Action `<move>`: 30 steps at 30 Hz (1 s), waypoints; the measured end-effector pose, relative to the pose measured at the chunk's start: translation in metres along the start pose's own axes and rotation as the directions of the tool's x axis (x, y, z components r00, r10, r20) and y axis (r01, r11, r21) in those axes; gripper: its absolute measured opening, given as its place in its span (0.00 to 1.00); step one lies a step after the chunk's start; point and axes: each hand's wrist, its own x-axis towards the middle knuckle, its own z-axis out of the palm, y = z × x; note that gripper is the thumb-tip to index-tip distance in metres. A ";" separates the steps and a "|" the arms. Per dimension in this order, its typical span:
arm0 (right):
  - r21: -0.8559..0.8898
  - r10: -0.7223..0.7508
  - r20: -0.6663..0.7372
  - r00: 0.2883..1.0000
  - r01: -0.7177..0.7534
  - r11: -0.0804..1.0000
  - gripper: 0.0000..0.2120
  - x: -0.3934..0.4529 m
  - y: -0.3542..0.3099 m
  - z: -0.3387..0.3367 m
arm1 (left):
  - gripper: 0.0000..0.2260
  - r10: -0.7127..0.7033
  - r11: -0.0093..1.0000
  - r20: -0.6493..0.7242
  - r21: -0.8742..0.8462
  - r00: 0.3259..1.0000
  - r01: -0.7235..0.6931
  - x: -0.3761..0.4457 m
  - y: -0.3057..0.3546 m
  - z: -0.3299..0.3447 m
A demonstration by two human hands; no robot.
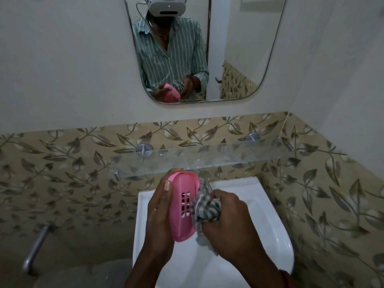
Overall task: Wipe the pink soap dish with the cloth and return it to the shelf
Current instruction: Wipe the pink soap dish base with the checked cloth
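The pink soap dish (pixel 181 206) is held upright on its edge above the basin, its slotted bottom turned toward me. My left hand (pixel 159 215) grips it from the left side, thumb along its rim. My right hand (pixel 226 223) is closed on a bunched grey checked cloth (pixel 205 206), which presses against the dish's right side. The glass shelf (pixel 207 156) runs along the tiled wall just beyond the dish, held by round metal brackets.
A white washbasin (pixel 259 206) lies under my hands. A mirror (pixel 239 48) hangs above and reflects a person in a striped shirt. A metal pipe (pixel 36 248) slants at lower left beside a pale rounded fixture (pixel 87 275). Leaf-patterned tiles cover the lower walls.
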 end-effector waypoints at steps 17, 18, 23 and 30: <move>-0.296 -0.534 -0.016 0.845 0.506 0.810 0.10 0.025 0.016 -0.011 | 0.26 -0.220 0.974 0.067 0.080 0.973 0.214 -0.007 0.000 0.002; -0.242 -0.470 -0.055 0.881 0.444 0.862 0.12 0.023 0.015 -0.011 | 0.28 -0.184 0.979 0.045 0.092 0.982 0.180 -0.007 0.000 0.004; -0.066 -0.193 -0.023 0.981 0.191 0.979 0.14 0.003 0.011 -0.004 | 0.28 -0.123 0.992 0.000 0.010 0.992 0.123 -0.004 0.007 0.011; 0.112 -0.128 0.176 0.976 0.110 0.988 0.10 -0.030 0.005 0.012 | 0.33 -0.257 0.941 0.051 -0.216 0.965 0.262 0.008 0.012 0.002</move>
